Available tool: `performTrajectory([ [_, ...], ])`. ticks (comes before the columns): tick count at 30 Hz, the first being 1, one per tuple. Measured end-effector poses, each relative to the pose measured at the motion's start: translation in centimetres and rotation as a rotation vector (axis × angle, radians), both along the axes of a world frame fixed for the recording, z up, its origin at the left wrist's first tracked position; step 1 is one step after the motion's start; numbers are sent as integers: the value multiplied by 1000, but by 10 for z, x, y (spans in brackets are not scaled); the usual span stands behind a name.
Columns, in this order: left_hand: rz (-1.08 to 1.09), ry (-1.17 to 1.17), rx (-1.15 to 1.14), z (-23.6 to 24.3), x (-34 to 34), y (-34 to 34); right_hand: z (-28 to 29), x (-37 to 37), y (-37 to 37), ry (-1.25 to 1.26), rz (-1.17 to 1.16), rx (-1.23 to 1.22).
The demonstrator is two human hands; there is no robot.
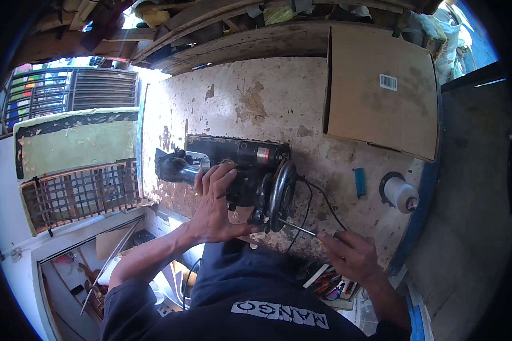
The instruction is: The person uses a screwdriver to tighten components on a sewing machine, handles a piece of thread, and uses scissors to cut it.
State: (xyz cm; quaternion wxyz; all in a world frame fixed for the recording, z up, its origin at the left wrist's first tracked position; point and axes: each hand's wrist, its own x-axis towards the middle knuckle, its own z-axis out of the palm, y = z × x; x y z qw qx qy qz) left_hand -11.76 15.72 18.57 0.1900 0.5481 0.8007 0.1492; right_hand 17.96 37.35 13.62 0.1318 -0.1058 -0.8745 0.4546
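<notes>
Dark shirt [250,287], worn: one line of pale capital lettering [281,314]. Cardboard box [370,113]: one white barcode label [388,82], fine print unreadable. Sewing machine [247,190]: red-and-white marking [263,155], illegible.

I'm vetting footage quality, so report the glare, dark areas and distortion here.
Head view: bright daylight glares beside the metal grille; head view: highlights gleam on the handwheel, while the black sewing machine shows little detail in places; head view: fisheye distortion bows straight edges, and the corners fall to black.

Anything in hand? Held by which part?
Right hand: screwdriver, by its handle, mostly hidden in the grip. Left hand: laid over the sewing machine's arm; can't tell whether it grips.
</notes>
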Motion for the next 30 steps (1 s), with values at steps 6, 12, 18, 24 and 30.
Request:
performTrajectory([
  [6, -1, 2, -60, 3, 1, -2, 10, 0, -16, -37, -70, -71],
  [12, 10, 2, -39, 1, 2, -2, 49, -6, 3, -160, 1, 73],
  [18, 22, -3, -31, 1, 3, -3, 67, -8, -2, -201, 40, 199],
  [24, 27, -12, -23, 2, 4, -2, 61, 2, -21, -178, 11, 227],
  [30, 26, 0, -4, 0, 3, -1, 60, 3, -30, -170, -47, 206],
])
